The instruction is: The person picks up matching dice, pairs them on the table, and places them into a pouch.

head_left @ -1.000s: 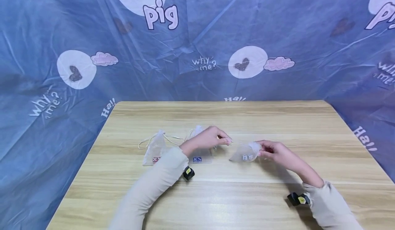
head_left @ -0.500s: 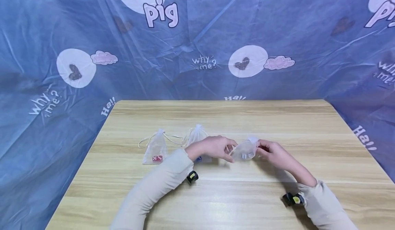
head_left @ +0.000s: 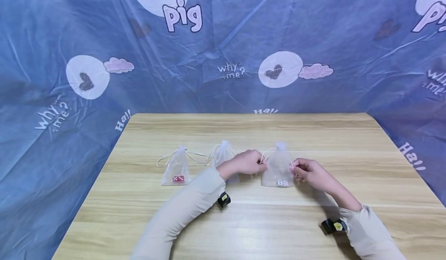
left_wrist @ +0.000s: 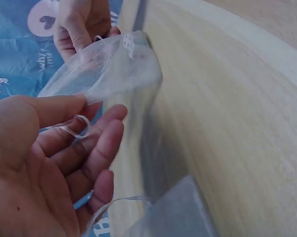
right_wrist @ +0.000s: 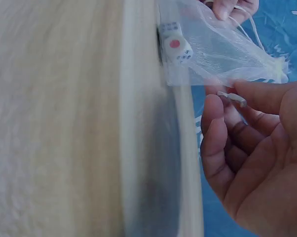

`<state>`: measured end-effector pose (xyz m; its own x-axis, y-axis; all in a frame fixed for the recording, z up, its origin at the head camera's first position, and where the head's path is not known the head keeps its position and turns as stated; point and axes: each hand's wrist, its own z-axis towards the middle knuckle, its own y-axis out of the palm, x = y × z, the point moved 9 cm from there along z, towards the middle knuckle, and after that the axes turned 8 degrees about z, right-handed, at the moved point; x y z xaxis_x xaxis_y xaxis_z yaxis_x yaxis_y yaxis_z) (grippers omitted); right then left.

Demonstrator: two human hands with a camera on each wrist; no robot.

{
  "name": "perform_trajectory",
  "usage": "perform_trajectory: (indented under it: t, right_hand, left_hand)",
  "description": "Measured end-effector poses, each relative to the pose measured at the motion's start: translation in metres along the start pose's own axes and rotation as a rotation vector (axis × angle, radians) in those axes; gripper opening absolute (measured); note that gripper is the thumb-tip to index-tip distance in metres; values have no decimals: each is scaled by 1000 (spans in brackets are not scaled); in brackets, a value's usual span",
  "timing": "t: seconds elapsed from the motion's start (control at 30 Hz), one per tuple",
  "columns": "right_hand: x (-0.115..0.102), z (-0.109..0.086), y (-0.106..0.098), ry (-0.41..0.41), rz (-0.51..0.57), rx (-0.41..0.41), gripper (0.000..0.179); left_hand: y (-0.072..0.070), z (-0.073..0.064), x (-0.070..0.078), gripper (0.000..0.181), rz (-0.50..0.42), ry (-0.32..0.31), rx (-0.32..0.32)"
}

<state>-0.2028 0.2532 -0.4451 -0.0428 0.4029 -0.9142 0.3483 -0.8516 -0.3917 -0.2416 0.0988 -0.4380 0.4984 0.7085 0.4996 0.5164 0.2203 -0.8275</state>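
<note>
A sheer white drawstring bag [head_left: 277, 167] stands upright at the table's middle right, its neck gathered at the top. Two white dice [head_left: 282, 183] lie in its bottom corner; one shows a red pip [right_wrist: 174, 44] in the right wrist view. My left hand [head_left: 248, 162] pinches the bag's left edge between thumb and forefinger, its other fingers loosely bent. On the opposite edge, my right hand [head_left: 310, 171] pinches the mesh, with a cord end [right_wrist: 232, 98] by its fingers. Behind my left wrist, a second sheer bag [head_left: 221, 155] is partly covered.
Farther left stands another sheer bag [head_left: 174, 169] with red dice [head_left: 178, 179] inside and its cords spread to the sides. All the bags rest on a wooden table [head_left: 244, 229]. A blue printed cloth [head_left: 209, 89] hangs behind and beside it.
The bag with white dice was tilted in my right hand; now it is upright. My left hand moved from beside the second bag to the white-dice bag's left edge and took hold.
</note>
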Motion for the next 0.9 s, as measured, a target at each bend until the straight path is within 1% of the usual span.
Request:
perform_trajectory:
  t: [0.13,0.23,0.37,0.53,0.63,0.73,0.83,0.9]
  right_hand:
    - [10,5,2,49,0,-18,20]
    - [14,8,3,56,-28,-17,20]
    - [14,10,5,54,-40,-22,19]
    - [11,10,3,35,-61,-29,18]
    - [7,7,-3,19,-90,-15,21]
    - [0,3,-13,-9,-153,26,29]
    - [-12,-2,-24,-62,-234,103,37]
    - [-23,-6,-31,-115,-291,164,40]
  left_hand:
    - [2,1,-6,20,85,-57,-16]
    - [0,2,-9,14,133,-84,-14]
    - [-1,3,-12,10,146,-93,-13]
    - [-1,3,-14,10,134,-85,-13]
    - [-5,1,-17,18,122,-96,-6]
    - [-15,-4,-20,34,113,-115,15]
    - [-30,-14,-25,48,137,-128,70]
    - [-41,-23,-28,54,172,-123,120]
